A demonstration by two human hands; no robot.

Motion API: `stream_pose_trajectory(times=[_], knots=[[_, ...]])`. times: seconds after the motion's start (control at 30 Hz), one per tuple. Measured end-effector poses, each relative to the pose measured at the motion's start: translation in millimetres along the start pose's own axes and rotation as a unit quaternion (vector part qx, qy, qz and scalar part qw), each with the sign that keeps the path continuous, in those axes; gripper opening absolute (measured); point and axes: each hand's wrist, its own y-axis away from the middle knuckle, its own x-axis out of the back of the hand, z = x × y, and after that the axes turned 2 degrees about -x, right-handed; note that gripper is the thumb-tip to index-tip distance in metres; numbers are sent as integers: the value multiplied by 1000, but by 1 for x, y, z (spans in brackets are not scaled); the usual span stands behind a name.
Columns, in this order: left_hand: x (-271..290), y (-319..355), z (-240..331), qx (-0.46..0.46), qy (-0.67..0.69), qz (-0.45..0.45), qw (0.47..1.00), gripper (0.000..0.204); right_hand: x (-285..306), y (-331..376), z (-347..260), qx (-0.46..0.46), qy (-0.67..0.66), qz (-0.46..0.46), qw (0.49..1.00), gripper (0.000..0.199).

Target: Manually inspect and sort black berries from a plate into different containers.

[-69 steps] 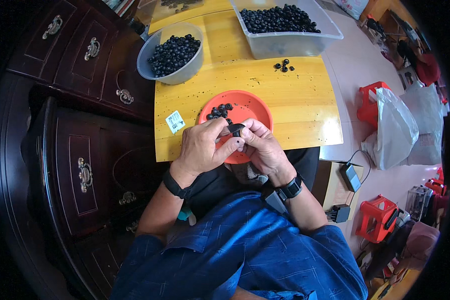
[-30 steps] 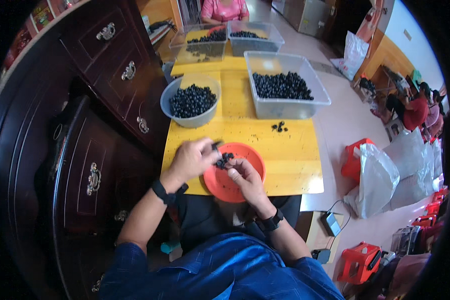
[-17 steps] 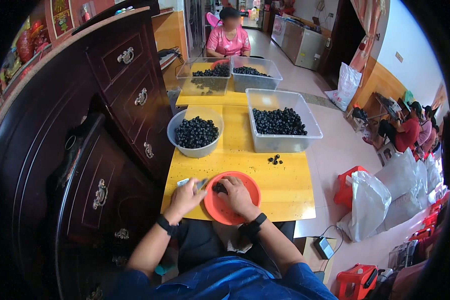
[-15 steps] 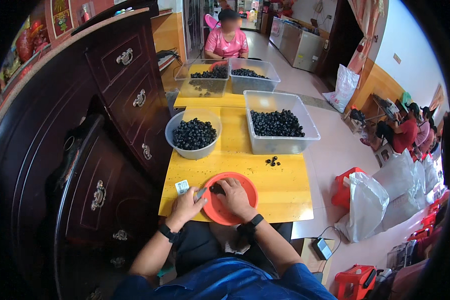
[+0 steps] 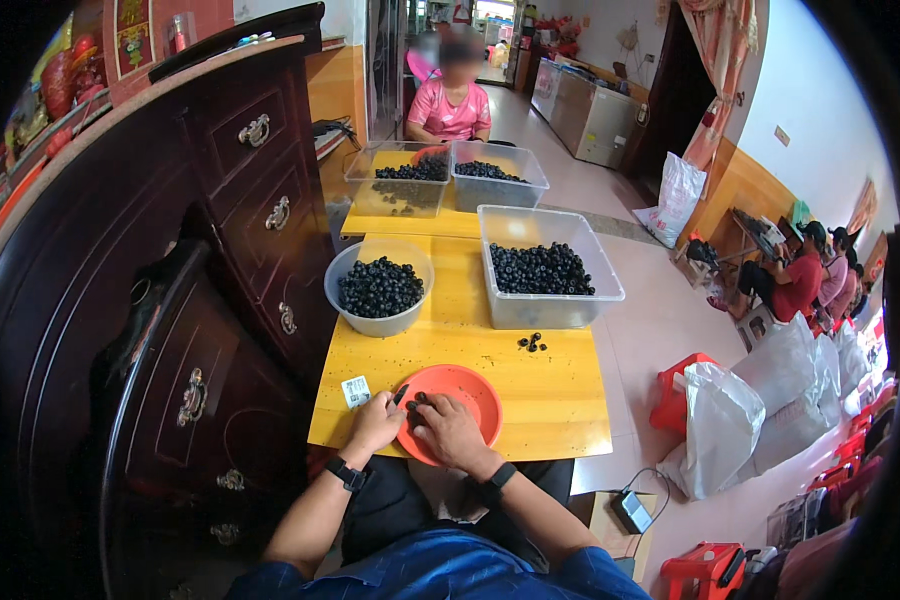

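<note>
A shallow orange-red bowl [image 5: 482,400] sits at the near edge of the yellow table. My left hand [image 5: 375,422] is closed at its left rim around a small knife-like tool [image 5: 400,395], dark and narrow. My right hand [image 5: 450,430] reaches into the bowl, fingers bent, with a few small black round pieces [image 5: 417,402] at the fingertips. Its fingers partly hide the pieces. Farther off, a round translucent tub [image 5: 380,326] holds many black ring-like pieces [image 5: 380,287]. A clear rectangular bin [image 5: 545,312] to its right holds more of them.
Several loose black pieces [image 5: 532,342] lie on the yellow table [image 5: 550,400]. A white label [image 5: 355,391] is left of the bowl. Two more clear bins stand farther back before a seated person in pink [image 5: 450,108]. A dark cabinet [image 5: 260,220] borders the left; white sacks [image 5: 722,420] stand right.
The view has shifted a little, so the table sits lower. My right fingers have drawn back slightly and spread, showing more of the black pieces. The left hand keeps its tool at the rim.
</note>
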Motion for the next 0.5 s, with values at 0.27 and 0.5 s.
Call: stream_pose_trajectory(times=[0.27, 0.5], knots=[[-3, -3, 2, -10, -36, 23, 999, 23, 24, 34, -1, -1, -23, -52, 998, 27], [-9, -6, -10, -25, -31, 41, 998, 23, 20, 42, -4, 7, 12, -7, 1000, 20]])
